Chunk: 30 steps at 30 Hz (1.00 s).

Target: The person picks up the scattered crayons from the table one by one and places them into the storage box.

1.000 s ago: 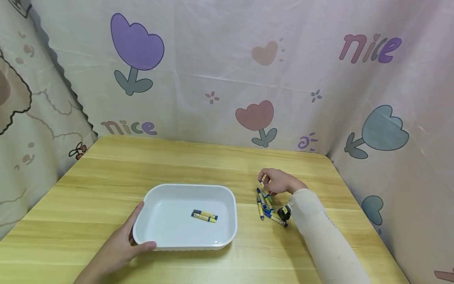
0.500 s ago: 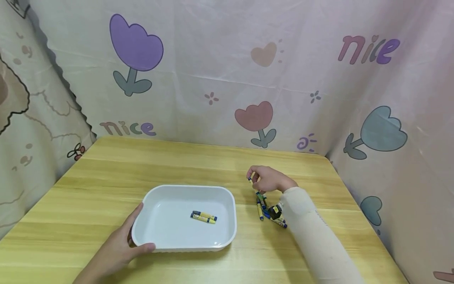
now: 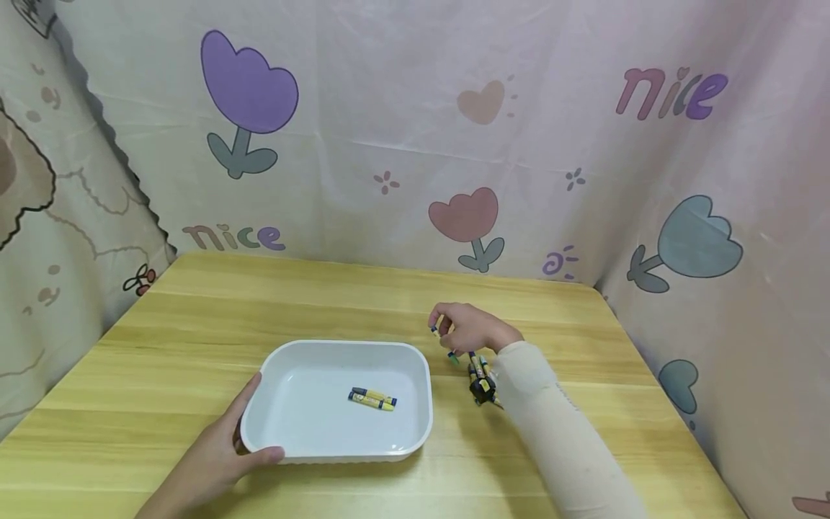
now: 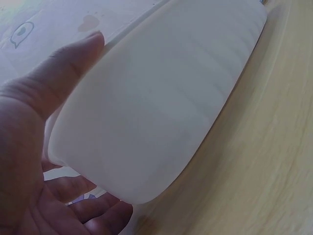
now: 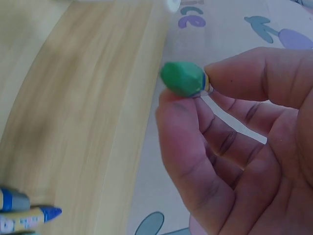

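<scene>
In the head view my left hand (image 3: 217, 443) grips the left end of a white plastic tray (image 3: 311, 427), its thumb at the near rim. The left wrist view has the thumb along the edge and the fingers around the corner of the tray wall (image 4: 146, 112). Two crayons (image 3: 371, 401) with yellow wrappers lie side by side in the tray. My right hand (image 3: 470, 328) pinches a green crayon (image 5: 182, 78) between thumb and forefinger, raised over the table to the right of the tray's far corner. Its green tip faces the right wrist camera.
Several crayons (image 3: 475, 364) lie in a pile right of the tray, partly hidden by the black wrist camera (image 3: 483, 389). Two of them, one a blue-tipped crayon (image 5: 34, 218), show at the right wrist view's lower left. A printed curtain (image 3: 363, 108) stands behind the wooden table (image 3: 292, 295).
My right hand has moved left, away from the pile and towards the tray, carrying the green crayon. The left hand and the tray have stayed almost still.
</scene>
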{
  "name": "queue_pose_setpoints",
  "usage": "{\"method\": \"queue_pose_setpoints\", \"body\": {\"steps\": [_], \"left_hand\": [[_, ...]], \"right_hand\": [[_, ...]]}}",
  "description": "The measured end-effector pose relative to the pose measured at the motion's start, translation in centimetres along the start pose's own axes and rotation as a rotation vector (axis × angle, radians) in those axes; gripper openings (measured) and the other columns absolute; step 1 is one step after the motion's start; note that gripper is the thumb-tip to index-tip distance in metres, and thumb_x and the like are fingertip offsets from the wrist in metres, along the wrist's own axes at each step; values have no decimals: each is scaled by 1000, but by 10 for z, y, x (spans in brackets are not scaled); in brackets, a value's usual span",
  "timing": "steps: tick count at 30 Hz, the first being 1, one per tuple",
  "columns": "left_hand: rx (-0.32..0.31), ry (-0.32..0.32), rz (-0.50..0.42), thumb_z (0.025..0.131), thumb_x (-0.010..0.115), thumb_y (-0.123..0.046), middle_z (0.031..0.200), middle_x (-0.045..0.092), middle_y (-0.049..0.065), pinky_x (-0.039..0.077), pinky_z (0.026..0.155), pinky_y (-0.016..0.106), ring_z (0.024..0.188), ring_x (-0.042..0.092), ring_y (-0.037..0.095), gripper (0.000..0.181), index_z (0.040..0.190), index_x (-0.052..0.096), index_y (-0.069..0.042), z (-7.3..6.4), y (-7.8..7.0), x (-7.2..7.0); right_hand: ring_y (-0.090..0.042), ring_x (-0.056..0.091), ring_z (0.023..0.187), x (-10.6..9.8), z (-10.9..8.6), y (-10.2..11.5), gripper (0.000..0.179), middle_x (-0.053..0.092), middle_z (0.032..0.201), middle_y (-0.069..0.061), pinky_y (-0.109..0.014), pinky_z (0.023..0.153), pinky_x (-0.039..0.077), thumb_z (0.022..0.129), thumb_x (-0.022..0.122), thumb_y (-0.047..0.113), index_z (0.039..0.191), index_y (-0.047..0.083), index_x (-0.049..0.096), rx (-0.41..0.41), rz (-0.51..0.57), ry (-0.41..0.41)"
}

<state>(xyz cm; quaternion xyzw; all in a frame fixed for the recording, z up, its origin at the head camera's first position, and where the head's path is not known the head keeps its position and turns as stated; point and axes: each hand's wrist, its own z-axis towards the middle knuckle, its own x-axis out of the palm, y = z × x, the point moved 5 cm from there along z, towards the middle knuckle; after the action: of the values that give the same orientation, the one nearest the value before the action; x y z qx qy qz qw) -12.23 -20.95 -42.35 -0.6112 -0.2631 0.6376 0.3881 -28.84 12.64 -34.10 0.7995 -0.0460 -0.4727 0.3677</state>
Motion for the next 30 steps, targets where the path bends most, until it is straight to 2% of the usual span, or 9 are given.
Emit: {"method": "queue_pose_setpoints", "body": {"steps": [7,13,16,23,30], "left_hand": [[2,-8,41,75,85,-25,145,35,34,47,81,14,101,55,12,114,157,8,-8,0,0,-2],[22,-10,12,74,86,-23,142,38,34,49,79,15,99,55,6,113,156,9,-7,-2,-1,-1],[27,-15,29,74,86,-24,142,39,33,47,80,14,101,55,7,113,156,10,-8,-2,-2,-1],[-8,-4,70,75,85,-28,145,35,34,45,82,14,104,55,14,114,156,9,-8,1,0,-1],[-4,5,63,76,84,-27,147,30,35,44,82,14,111,54,34,113,156,7,-5,2,-1,-1]], "right_hand": [[-18,61,65,7,6,15,30,56,97,-9,-31,62,56,88,56,-3,115,10,56,-28,-18,0],[-18,60,65,14,10,25,29,56,96,-9,-31,62,56,89,57,-2,115,11,58,-33,-18,10],[-18,61,69,18,13,30,29,57,96,-8,-29,61,56,88,59,-2,114,11,58,-39,-21,13],[-19,63,75,26,18,43,30,58,98,-7,-28,63,57,88,62,0,116,11,59,-40,-27,39],[-19,61,74,36,24,50,31,58,98,-8,-29,62,56,89,63,-2,117,9,59,-20,-34,87]]}}
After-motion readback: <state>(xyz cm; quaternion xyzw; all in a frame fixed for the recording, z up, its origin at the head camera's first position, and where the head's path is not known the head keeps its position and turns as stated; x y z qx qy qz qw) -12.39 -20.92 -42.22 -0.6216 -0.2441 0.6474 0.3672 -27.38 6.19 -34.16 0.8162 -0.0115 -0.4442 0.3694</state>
